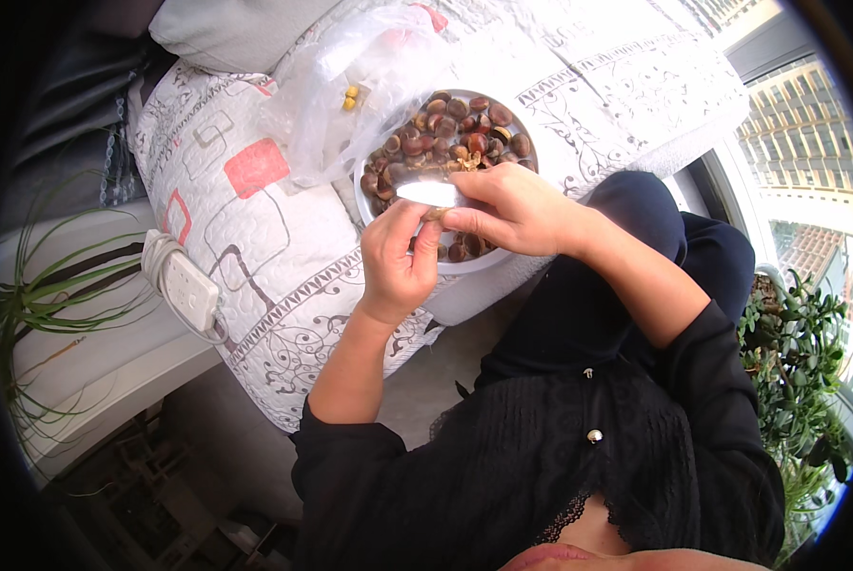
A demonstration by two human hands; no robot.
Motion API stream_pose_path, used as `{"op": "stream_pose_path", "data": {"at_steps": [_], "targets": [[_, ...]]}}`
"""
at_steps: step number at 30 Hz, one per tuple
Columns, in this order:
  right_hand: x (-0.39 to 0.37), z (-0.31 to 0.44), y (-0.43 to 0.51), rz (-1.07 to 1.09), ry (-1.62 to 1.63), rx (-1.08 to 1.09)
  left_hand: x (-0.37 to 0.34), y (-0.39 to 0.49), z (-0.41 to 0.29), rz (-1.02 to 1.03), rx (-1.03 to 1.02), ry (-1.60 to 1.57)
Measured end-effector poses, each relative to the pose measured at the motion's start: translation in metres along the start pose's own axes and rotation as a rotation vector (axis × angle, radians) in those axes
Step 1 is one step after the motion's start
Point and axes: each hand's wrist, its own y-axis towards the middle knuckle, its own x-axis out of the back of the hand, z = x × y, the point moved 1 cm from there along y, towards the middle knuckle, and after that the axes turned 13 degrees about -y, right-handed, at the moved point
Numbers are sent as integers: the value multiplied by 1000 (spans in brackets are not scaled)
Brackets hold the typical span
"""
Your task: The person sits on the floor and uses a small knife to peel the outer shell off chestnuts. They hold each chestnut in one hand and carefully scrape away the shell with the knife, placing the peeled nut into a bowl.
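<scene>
Over a round metal bowl full of brown chestnuts, my two hands meet. In my right hand is a knife, its bright blade lying flat and pointing left. The knife's handle is hidden by the fingers. My left hand pinches a small chestnut between thumb and fingertips, just below the blade. The right thumb also rests against that nut, most of which the fingers cover. Some pale shell scraps lie on the nuts beyond the right hand.
A clear plastic bag with a few yellow peeled pieces lies against the bowl's far left side. Beneath is a patterned quilted cover. A power strip and a long-leaved plant are left; potted plants stand right by the window.
</scene>
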Motion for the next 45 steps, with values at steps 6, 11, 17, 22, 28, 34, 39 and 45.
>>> {"op": "stream_pose_path", "data": {"at_steps": [6, 11, 17, 22, 28, 34, 39, 45], "targets": [[-9, -4, -1, -36, 38, -32, 1, 3, 1, 13, -25, 79], [-8, 10, -1, -21, -4, -127, 1, 2, 7, 5, -63, 151], [0, 22, 3, -98, -50, -121, 5, 4, 20, -5, 241, -235], [18, -7, 8, -101, -90, -168, 0, 4, 20, -24, 398, -605], [2, -11, 11, -127, -58, -191, -2, 4, 18, -63, 374, -633], [1, -11, 6, -165, 166, -128, -3, 2, 13, -65, 389, -552], [3, -3, 7, -78, 369, -218, -1, 9, 2, -80, 385, -591], [7, 5, 8, 29, 485, -337, 13, 18, -5, -7, 424, -654]]}}
